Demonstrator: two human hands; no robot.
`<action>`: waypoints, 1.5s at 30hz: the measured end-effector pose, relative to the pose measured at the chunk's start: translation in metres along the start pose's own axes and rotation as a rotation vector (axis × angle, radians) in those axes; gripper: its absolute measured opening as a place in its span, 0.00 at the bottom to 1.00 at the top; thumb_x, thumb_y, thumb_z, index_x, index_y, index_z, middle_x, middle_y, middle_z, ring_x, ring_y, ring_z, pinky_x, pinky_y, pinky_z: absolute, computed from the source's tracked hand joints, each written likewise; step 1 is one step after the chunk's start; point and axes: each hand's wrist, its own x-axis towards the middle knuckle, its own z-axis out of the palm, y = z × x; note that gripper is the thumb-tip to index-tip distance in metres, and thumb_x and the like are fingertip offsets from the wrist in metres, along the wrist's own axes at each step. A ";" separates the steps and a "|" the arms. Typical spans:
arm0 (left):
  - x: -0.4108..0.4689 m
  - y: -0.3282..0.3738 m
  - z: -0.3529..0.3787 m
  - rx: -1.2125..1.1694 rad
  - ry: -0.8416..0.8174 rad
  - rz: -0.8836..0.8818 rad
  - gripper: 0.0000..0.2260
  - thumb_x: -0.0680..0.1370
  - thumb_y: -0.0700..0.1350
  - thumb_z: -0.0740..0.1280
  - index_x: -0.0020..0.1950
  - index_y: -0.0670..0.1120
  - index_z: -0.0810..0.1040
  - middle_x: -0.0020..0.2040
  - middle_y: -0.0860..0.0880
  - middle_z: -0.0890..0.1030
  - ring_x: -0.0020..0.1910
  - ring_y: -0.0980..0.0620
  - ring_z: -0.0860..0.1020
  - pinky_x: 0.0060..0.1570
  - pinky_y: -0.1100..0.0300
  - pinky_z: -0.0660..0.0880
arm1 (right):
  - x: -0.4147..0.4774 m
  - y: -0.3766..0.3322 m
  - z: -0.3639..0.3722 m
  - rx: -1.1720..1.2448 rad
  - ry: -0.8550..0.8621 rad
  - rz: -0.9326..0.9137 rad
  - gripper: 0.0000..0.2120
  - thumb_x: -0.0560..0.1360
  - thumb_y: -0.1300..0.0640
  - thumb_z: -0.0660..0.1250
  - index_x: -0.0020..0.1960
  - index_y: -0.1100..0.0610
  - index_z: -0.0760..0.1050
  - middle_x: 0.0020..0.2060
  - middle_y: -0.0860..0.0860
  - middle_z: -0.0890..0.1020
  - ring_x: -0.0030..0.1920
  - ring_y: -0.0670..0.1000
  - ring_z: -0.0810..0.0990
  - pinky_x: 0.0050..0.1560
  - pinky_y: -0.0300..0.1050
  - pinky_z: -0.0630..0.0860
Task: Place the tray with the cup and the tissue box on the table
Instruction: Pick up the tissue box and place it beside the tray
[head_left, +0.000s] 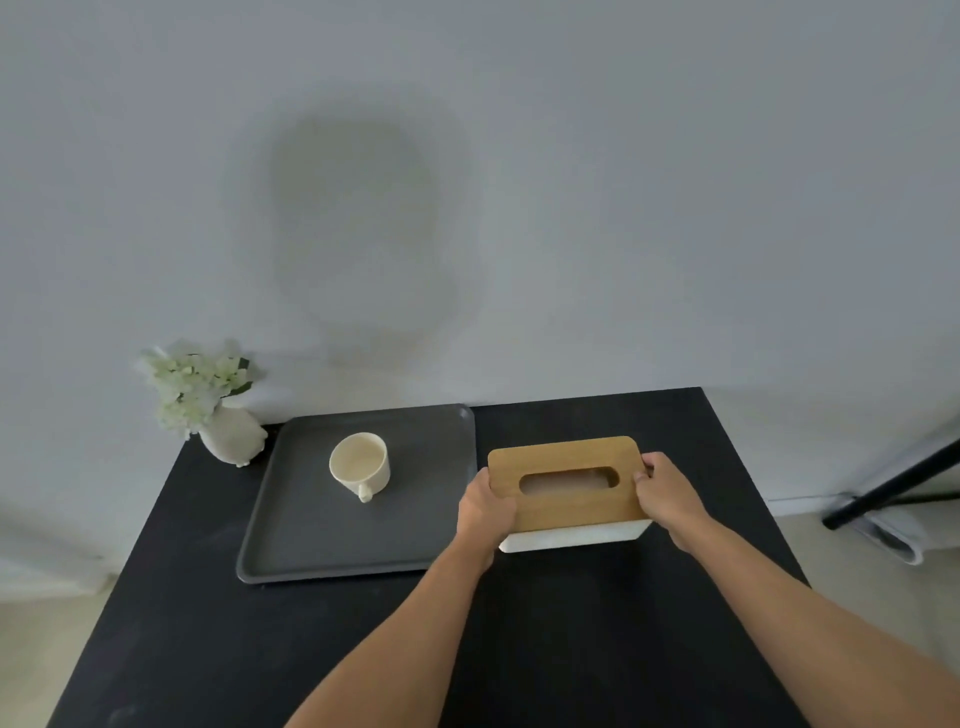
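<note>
The table (597, 649) has a matte black top and stands against a plain pale grey wall (519, 182); light flooring shows past its left and right edges. A dark rod (893, 488) slants across the floor beyond the right edge.

The tray (311, 540) is a dark grey rounded rectangle with a low raised rim, lying flat from the far edge toward the table's left side. The cup (360, 464), cream, round and smooth, stands upright in the tray's far half, handle toward the near edge.

The tissue box (571, 538) has a white body and a flat wooden lid (566, 512) with a long oval slot. It sits just right of the tray, near the far edge. The left hand (485, 512) has its grip closed on the box's left end; the right hand (670, 493) is closed on the right end.

A white vase (234, 436) with pale flowers (192, 384) stands at the far left corner.
</note>
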 end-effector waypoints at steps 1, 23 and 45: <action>0.009 0.005 -0.001 -0.004 0.005 0.005 0.14 0.73 0.37 0.60 0.56 0.47 0.77 0.51 0.46 0.81 0.50 0.47 0.80 0.45 0.55 0.77 | 0.007 -0.004 0.000 0.004 -0.002 -0.011 0.15 0.82 0.57 0.55 0.68 0.55 0.67 0.52 0.50 0.75 0.51 0.51 0.75 0.49 0.48 0.72; 0.125 0.055 -0.019 0.045 0.081 0.046 0.14 0.71 0.36 0.61 0.53 0.42 0.79 0.42 0.47 0.79 0.38 0.49 0.76 0.39 0.55 0.74 | 0.105 -0.065 0.008 0.035 -0.045 -0.114 0.17 0.82 0.57 0.54 0.70 0.55 0.67 0.52 0.50 0.74 0.51 0.52 0.74 0.50 0.49 0.74; 0.144 0.063 -0.023 0.007 0.097 0.060 0.12 0.71 0.36 0.60 0.52 0.40 0.78 0.40 0.48 0.77 0.38 0.49 0.74 0.36 0.55 0.71 | 0.123 -0.078 0.014 0.051 -0.045 -0.112 0.18 0.83 0.55 0.55 0.72 0.55 0.65 0.58 0.53 0.75 0.51 0.52 0.74 0.48 0.48 0.74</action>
